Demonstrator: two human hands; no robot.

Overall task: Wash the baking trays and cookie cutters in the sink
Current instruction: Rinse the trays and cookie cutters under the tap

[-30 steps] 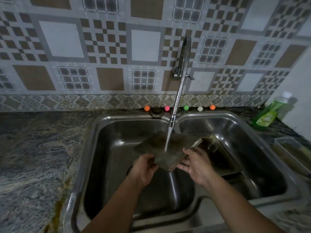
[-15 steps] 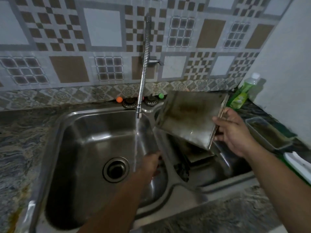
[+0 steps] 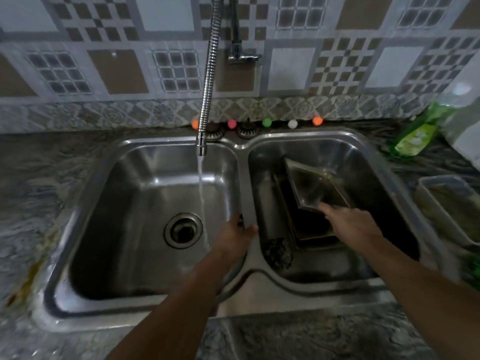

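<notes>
Water runs from the coiled steel spray tap (image 3: pixel 207 81) into the left basin of the double stainless steel sink (image 3: pixel 241 146), which holds nothing that I can see but its drain. My left hand (image 3: pixel 235 236) rests on the divider between the basins, thumb over the ridge, gripping no tray or cutter. My right hand (image 3: pixel 349 224) reaches into the right basin, fingertips at the near edge of the tilted square metal baking tray (image 3: pixel 313 184); whether I pinch it or merely touch it I cannot tell.

That tray leans on a stack of dark flat trays (image 3: pixel 311 229) on the floor of the right basin. A dark scouring pad (image 3: pixel 278 252) sits at the near left corner of that basin.

Progress, as I judge it: partial. The tilted tray looks wet; the stack beneath appears unwashed. No cookie cutters are visible anywhere.

Right of the sink, a rectangular tray (image 3: pixel 446 203) on the table is cut off by the frame edge. The green dish soap bottle (image 3: pixel 413 137) behind it is blurred. Basin shadows hide the lower trays' condition.
</notes>
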